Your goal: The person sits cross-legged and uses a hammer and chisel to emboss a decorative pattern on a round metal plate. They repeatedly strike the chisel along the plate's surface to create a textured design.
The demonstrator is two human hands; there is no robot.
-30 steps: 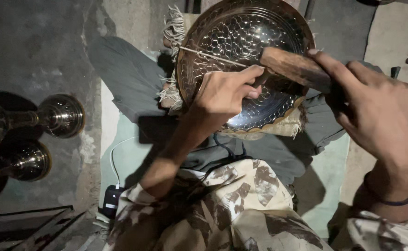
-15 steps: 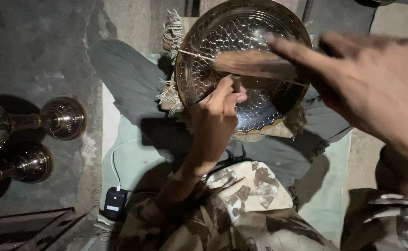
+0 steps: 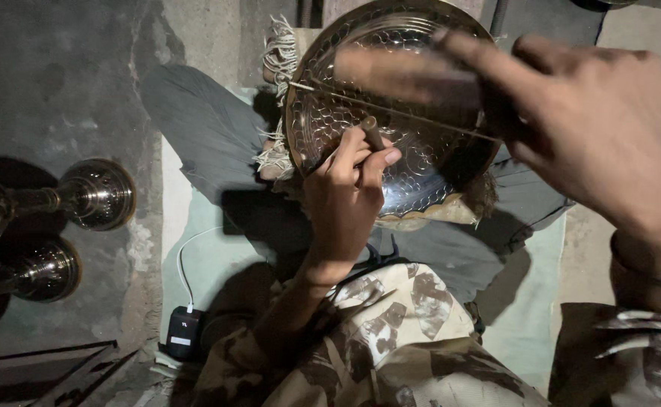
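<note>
We see one round brass tray (image 3: 421,173), embossed all over with a scale-like pattern, resting tilted on the person's lap and shins, its face turned up toward the camera. Its rim sits against a fringed cloth (image 3: 277,98) on the left. One thin metal rod (image 3: 390,111) lies across the tray's face, its long axis running from upper left to lower right.

Our left hand (image 3: 349,196) has its fingers pinched together around one short punch (image 3: 372,133), which stands tilted, its long axis running from upper left down toward the right, the lower end buried in the fingers against the tray's surface. Our right hand (image 3: 594,128) hovers above the tray's right side, blurred, its fingers wrapped round one dark wooden hammer handle (image 3: 413,75) that points left across the tray; the head is hidden.

On the floor to the left lie two polished brass stands (image 3: 97,192) with flared bases, side by side. One small black charger (image 3: 183,332) with a white cable lies near the knee.
</note>
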